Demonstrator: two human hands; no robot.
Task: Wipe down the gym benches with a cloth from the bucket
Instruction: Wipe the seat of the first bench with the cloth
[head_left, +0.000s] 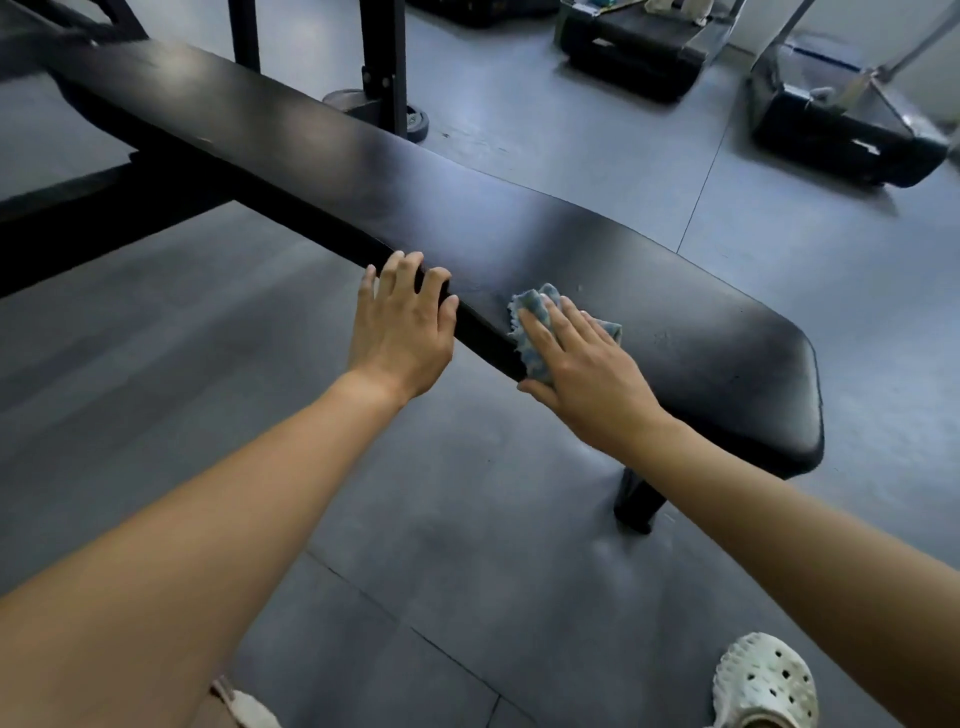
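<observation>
Cloth, blue and bunched, lay under the right hand, which pressed it onto the top of the bench. The fingers were straight and laid flat over it, holding nothing closed. That probably spread the pressure so the whole wad rubbed the pad rather than one corner. Bits of cloth showed past the fingertips and on both sides of the palm, and its frayed left side reached the pad's near edge.

Just to the left of that palm, close but apart from it, the left hand was hooked on the same near edge. Its fingers were bent with their tips on top and the thumb lay along the rim toward the cloth. The hold looked narrow and light. It seemed more a brace than a clamp, likely steadying the person as they leaned in, or keeping the bench from shifting under the rubbing.

Past the fingertips of both hands, the pad ran on up and to the left toward its frame. To the right of the wiping palm lay its rounded end, above a leg on the floor. Sheen on the pad there may have been damp, though that could not be told for sure.

I judged the wiping to be in hand on this bench, near its end. No bucket was in view. A pale shoe stood below the right forearm.
</observation>
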